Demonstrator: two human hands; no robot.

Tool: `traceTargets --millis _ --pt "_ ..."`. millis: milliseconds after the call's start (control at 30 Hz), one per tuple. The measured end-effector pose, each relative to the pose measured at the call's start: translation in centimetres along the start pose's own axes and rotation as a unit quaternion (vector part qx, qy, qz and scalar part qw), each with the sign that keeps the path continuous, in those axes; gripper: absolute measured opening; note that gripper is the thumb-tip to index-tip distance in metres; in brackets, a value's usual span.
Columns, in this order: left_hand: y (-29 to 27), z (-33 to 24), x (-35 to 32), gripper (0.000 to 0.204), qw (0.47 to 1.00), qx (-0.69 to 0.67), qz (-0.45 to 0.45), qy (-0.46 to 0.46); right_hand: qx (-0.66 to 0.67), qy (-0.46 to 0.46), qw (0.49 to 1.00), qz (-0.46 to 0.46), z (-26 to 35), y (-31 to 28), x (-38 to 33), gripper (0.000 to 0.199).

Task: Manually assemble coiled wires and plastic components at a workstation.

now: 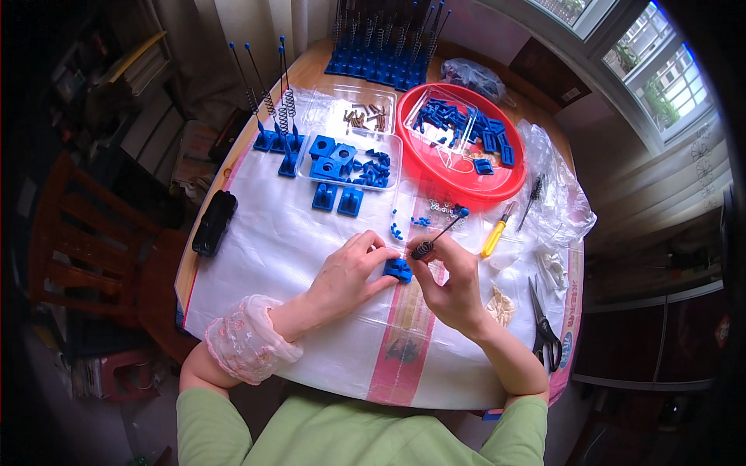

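Note:
My left hand (346,273) pinches a small blue plastic base (399,270) between thumb and fingers, low on the white-covered table. Just right of it, my right hand (452,286) has its fingers closed around a dark coil spring (422,249). A thin dark rod (444,228) runs up and to the right from the spring, ending in a blue tip. The spring's lower end is close to the base; whether they touch is hidden by my fingers. Tiny blue pieces (395,231) and small white rings (445,206) lie beyond my hands.
A clear tray (398,161) of blue parts and a red basin (509,186) stand behind. Finished-looking spring rods on blue bases (287,163) stand far left, more (377,70) at the back. A yellow-handled tool (493,239) and black scissors (548,342) lie right; a black case (214,224) left.

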State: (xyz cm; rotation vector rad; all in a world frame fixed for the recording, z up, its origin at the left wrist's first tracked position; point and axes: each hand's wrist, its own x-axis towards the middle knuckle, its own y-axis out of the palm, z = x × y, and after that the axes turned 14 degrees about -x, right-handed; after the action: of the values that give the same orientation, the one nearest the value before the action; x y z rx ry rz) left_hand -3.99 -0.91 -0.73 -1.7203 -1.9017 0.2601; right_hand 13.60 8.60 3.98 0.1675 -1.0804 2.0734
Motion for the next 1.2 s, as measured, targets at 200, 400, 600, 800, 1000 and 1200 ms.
traceTargets --millis 200,400,600,800,1000,1200 --pt "-0.05 -0.02 0.04 0.035 1.000 0.002 0.001 0.001 -0.012 -0.011 1.000 0.011 -0.04 0.13 -0.10 0.022" --pt "0.08 0.00 -0.04 0.036 1.000 0.002 -0.005 -0.003 0.002 -0.003 1.000 -0.002 0.45 -0.21 0.07 0.020" --pt "0.03 -0.35 0.03 0.036 1.000 0.001 -0.006 -0.009 0.029 0.026 0.999 -0.010 -0.06 -0.33 -0.03 0.018" --pt "0.04 -0.28 0.00 0.037 1.000 0.005 -0.006 -0.011 0.018 0.021 1.000 -0.008 -0.06 -0.20 0.04 0.019" --pt "0.06 -0.21 -0.01 0.037 1.000 0.003 -0.009 -0.007 0.018 0.014 1.000 -0.002 -0.01 -0.19 0.03 0.019" --pt "0.10 -0.24 -0.01 0.037 1.000 0.001 -0.008 -0.006 0.009 0.015 1.000 -0.006 -0.04 -0.32 0.06 0.019"
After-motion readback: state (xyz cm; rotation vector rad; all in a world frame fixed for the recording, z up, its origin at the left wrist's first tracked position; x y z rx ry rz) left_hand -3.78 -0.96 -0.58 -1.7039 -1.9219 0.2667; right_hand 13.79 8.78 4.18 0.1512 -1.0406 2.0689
